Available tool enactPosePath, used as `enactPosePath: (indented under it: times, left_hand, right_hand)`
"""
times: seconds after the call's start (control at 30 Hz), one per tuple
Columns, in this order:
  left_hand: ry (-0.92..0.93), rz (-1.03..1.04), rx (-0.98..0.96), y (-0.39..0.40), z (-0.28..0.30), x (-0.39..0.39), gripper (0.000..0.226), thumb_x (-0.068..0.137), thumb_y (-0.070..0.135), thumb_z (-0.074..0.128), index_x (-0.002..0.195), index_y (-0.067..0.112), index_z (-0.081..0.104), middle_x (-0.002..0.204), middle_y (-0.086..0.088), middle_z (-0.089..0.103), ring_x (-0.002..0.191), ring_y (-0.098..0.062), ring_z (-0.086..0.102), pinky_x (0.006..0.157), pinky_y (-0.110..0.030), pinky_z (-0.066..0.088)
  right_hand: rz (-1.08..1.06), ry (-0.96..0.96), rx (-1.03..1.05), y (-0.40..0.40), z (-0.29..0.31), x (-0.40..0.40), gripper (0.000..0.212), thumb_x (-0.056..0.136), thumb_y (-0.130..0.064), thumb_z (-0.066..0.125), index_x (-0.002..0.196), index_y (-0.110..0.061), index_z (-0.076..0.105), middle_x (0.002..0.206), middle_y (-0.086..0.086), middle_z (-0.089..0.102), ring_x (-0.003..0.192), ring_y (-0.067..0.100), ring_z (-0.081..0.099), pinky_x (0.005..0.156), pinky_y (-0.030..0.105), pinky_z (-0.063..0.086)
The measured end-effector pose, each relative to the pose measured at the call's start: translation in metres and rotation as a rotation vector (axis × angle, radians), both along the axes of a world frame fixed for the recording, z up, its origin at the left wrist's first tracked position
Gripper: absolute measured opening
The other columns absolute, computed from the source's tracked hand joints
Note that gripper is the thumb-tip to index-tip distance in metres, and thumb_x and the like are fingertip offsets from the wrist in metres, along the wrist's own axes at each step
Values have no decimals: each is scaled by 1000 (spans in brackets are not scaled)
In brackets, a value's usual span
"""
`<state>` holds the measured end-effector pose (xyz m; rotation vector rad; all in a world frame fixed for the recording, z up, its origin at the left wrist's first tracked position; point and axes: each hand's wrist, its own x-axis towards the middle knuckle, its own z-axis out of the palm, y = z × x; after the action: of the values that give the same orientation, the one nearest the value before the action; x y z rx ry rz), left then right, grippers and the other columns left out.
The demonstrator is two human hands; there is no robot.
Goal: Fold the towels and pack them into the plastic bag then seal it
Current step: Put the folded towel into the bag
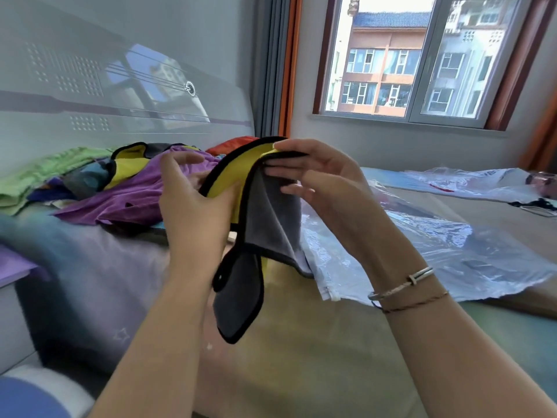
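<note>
Above the bed (301, 342), my left hand (193, 203) and right hand (319, 182) lift a yellow-and-grey towel (271, 218); the fingers of both pinch its black-trimmed upper edge, and the rest droops unfolded; the heap of towels (126, 188) to the left lies loose, so folding looks barely begun; the plastic bag (407, 251) lies flat and unsealed to the right, just beside the hanging corner; open bedsheet below gives room to fold.

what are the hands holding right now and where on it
Both hold one grey and yellow towel with black trim, raised above the bed. The right hand pinches its top edge; the left hand grips the trimmed edge further left.
</note>
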<state>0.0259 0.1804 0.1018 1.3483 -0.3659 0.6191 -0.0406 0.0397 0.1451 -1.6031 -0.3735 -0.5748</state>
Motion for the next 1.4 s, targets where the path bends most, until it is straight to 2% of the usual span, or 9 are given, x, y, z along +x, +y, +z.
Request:
enactPosePath:
  times: [0.13, 0.27, 0.43, 0.53, 0.67, 1.03, 1.13, 1.27, 1.4]
  left_hand:
    - [-88, -226, -40, 4, 6, -3, 35, 91, 0, 58, 98, 32, 49, 95, -3, 73, 86, -28, 68, 80, -47, 53]
    - [-128, -250, 179, 1, 2, -4, 38, 91, -7, 50, 80, 23, 71, 87, -15, 69, 79, -38, 57, 67, -30, 42]
    - [-8, -305, 310, 2, 3, -10, 11, 89, 22, 64, 86, 24, 74, 85, 2, 73, 81, -9, 65, 73, -21, 46]
    - [30, -287, 483, -1, 4, -17, 30, 72, 49, 78, 92, 28, 68, 88, 14, 69, 83, 3, 63, 73, -15, 48]
    - [-50, -76, 708, -2, 0, -14, 26, 73, 28, 80, 92, 26, 62, 91, 12, 63, 87, -5, 59, 70, -14, 39]
    - [16, -107, 414, 25, 11, 6, 7, 88, 19, 68, 82, 22, 71, 71, 17, 63, 58, 10, 55, 53, -2, 36]
    - [6, -179, 397, 39, 30, 10, 14, 89, 17, 67, 78, 26, 70, 73, 14, 66, 58, 10, 55, 57, -6, 41]
    - [-3, -288, 563, 53, 60, 20, 12, 87, 18, 69, 80, 26, 74, 86, 8, 72, 81, -5, 63, 82, -24, 48]
    - [-86, -198, 862, 54, 82, 29, 17, 85, 14, 72, 75, 28, 69, 77, 18, 63, 72, 6, 55, 68, -5, 39]
  right_hand:
    - [-441, -144, -377, 11, -5, 7, 23, 77, 11, 62, 96, -2, 65, 89, 7, 73, 82, 11, 70, 78, 24, 55]
    - [-757, -183, -558, 7, -15, 15, 16, 72, -11, 73, 80, -17, 60, 76, -9, 64, 74, 8, 60, 69, 21, 47]
    - [-823, -180, -610, -5, -22, 21, 19, 76, -16, 70, 74, -23, 53, 87, -4, 49, 87, 15, 46, 71, 9, 32]
    - [-884, -137, -671, -11, -23, 22, 15, 77, -23, 70, 75, -23, 55, 99, -6, 42, 99, 15, 38, 83, 20, 31]
    - [-823, -123, -647, -15, -19, 20, 13, 81, -22, 67, 75, -21, 55, 102, -10, 54, 104, 15, 43, 88, 31, 39]
    - [-591, 21, -763, -24, -8, 12, 21, 81, -42, 71, 76, -26, 58, 74, -7, 61, 87, 12, 50, 77, 31, 41]
    - [-442, 36, -809, -23, 4, 2, 21, 84, -38, 69, 75, -19, 64, 77, 0, 62, 81, 4, 47, 78, 15, 37]
    - [-443, 107, -982, -33, 19, -7, 36, 89, -44, 57, 80, -12, 70, 81, 3, 62, 86, 1, 42, 81, 13, 31]
    - [-548, 167, -1173, -42, 45, -6, 14, 92, -41, 56, 96, -27, 56, 81, -20, 56, 97, 11, 42, 90, 34, 35]
